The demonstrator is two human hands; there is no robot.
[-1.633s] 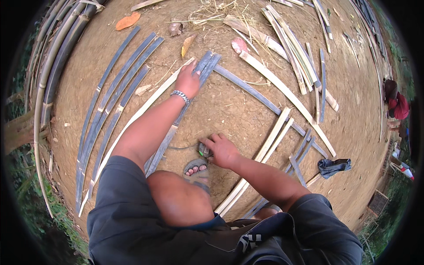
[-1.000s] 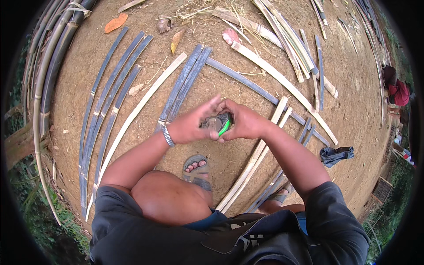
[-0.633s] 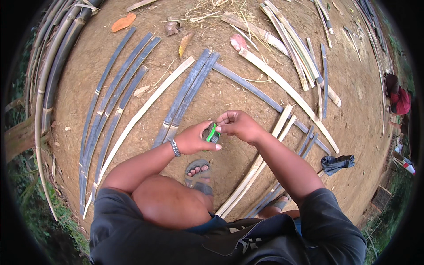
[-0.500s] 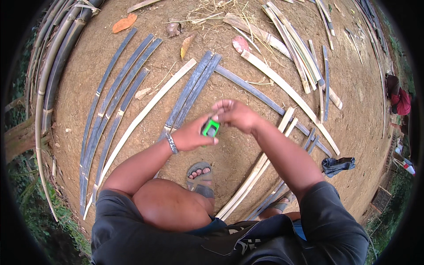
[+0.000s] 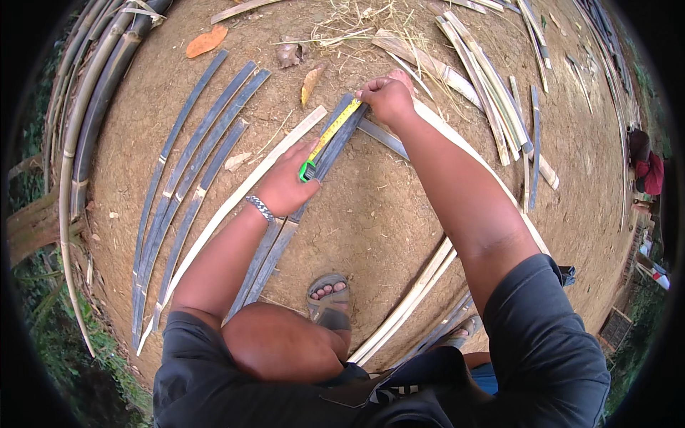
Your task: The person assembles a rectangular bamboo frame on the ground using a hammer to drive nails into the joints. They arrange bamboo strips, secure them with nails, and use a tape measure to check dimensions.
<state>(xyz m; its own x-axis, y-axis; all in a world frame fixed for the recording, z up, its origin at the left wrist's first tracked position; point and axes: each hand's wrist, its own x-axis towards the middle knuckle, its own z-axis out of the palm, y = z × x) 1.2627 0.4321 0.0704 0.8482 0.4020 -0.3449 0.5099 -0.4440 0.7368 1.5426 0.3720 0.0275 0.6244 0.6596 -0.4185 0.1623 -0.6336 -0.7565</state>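
My left hand (image 5: pixel 287 178) is closed around a green and black tape measure (image 5: pixel 307 170). Its yellow blade (image 5: pixel 332 133) is drawn out along a pair of dark bamboo strips (image 5: pixel 330 156) lying side by side. At the far end of those strips, my right hand (image 5: pixel 387 98) pinches the blade's tip. Beside my left hand runs a pale bamboo strip (image 5: pixel 235 198). Another pale strip (image 5: pixel 457 137) passes under my right forearm, and a dark crosswise strip (image 5: pixel 383 138) reaches out from beneath the pair.
Several dark strips (image 5: pixel 187 187) lie at the left, with thick bamboo poles (image 5: pixel 89 107) beyond them. More split bamboo (image 5: pixel 485 85) rests at the far right. Pale strips (image 5: pixel 407 303) lie near my sandalled foot (image 5: pixel 329 294). Dry leaves and shavings (image 5: pixel 357 28) litter the bare soil.
Both hands have moved forward onto the paired dark strips. The blade is now pulled out of the tape measure, with my right hand farther away at its tip.
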